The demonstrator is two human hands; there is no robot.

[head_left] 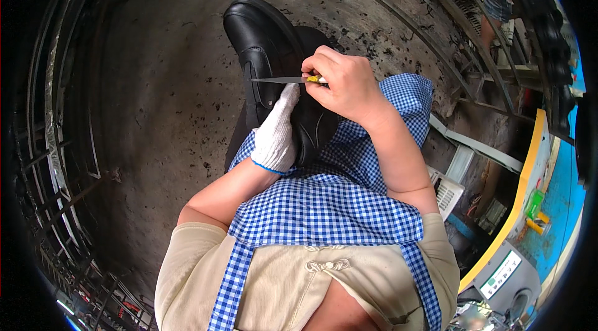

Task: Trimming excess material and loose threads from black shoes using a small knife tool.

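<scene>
Shoe, black, lies at the apron's far edge, toe pointing away. Left hand, white-gloved, is against the shoe's side; fingers hidden, grip cannot be told. Right hand, bare, is clamped on a blade, tip leftward over the shoe; contact unclear.

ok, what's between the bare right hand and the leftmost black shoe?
Head view: a thin grey blade spans it, tip over the shoe; the gloved left hand shows just below.

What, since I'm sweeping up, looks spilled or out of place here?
Dark scraps litter the grey floor, thickest right of the black shoe, like unswept debris. Oddly, the left hand is gloved, the right hand bare.
</scene>
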